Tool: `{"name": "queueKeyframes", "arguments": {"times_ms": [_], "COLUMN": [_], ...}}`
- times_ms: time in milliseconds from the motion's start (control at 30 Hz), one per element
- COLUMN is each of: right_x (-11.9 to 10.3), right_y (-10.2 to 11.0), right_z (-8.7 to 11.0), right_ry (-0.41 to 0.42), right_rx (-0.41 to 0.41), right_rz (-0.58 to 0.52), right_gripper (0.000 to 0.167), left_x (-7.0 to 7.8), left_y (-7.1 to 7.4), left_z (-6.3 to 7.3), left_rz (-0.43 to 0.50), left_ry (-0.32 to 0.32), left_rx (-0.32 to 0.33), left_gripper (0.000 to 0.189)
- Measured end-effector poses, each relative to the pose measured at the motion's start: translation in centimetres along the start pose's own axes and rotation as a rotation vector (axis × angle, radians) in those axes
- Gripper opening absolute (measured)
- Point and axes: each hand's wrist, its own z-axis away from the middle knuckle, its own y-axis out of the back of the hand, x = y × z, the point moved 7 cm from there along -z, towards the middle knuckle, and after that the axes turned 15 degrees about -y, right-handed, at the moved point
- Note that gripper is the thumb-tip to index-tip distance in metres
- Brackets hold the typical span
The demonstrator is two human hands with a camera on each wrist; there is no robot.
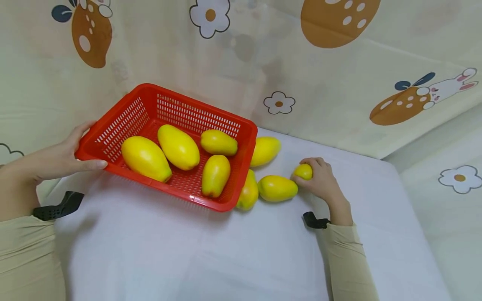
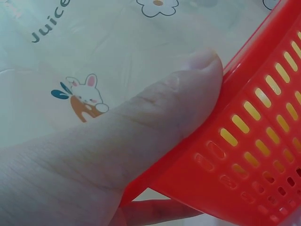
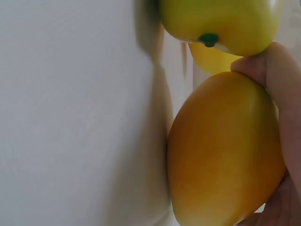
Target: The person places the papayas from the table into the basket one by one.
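Red moulded plastic forms the basket (image 1: 244,163), a rectangular tub with rounded corners, a smooth glossy rim and walls pierced by rows of narrow slots. The left hand (image 1: 67,156) grips its left end, thumb laid along the rim and fingers around the outer side. Inside the basket lie four smooth, waxy yellow mangoes: a plump egg-shaped mango (image 1: 146,159) toward its left end, a long oval mango (image 1: 178,147) near its middle, and two smaller ones in its right half, a greenish mango (image 1: 219,142) on the far side and a blunt mango (image 1: 216,176) on the near side.

Just right of the basket, a rounded mango (image 1: 265,151) and a stubby mango (image 1: 248,191) are each partly hidden by its right wall, with a tapered mango (image 1: 278,188) lying on its side a little farther out. Well to the basket's right, the right hand (image 1: 321,179) grasps a satiny golden mango (image 1: 303,171) between thumb and fingers, over the white cloth-covered table (image 1: 226,251). Behind the basket hangs a creased cream sheet (image 1: 158,58) printed with flat brown fruits and white flowers.
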Motion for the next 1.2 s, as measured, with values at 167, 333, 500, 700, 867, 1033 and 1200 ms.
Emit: {"name": "queueKeyframes", "arguments": {"times_ms": [167,333,500,700,867,1033,1200], "right_x": [0.4,1.0,1.5,2.1,2.4,2.0,1.3], "right_y": [0.1,0.2,0.7,1.8,2.7,3.5,4.3], "right_z": [0.1,0.4,0.8,1.8,2.9,4.0,4.9], "right_ry": [-0.020,-0.034,-0.022,-0.034,-0.045,-0.052,-0.064], "right_rx": [0.004,0.030,0.069,0.115,0.145,0.160,0.175], "right_rz": [-0.030,-0.054,-0.052,-0.043,-0.051,-0.052,-0.056], "right_gripper": [0.059,0.059,0.054,0.051,0.052,0.050,0.050], "left_x": [0.2,0.2,0.3,0.5,0.4,0.4,0.4], "left_y": [0.0,0.1,0.2,0.3,0.2,0.3,0.3], "left_z": [0.1,0.2,0.3,0.2,0.0,0.0,0.1], "left_rz": [0.029,0.056,0.070,0.075,0.067,0.073,0.086], "left_ry": [-0.013,-0.004,-0.011,-0.035,-0.040,-0.043,-0.035], "left_rx": [-0.004,0.001,0.006,0.010,0.005,0.007,0.005], "left_gripper": [0.102,0.102,0.101,0.101,0.101,0.102,0.101]}}
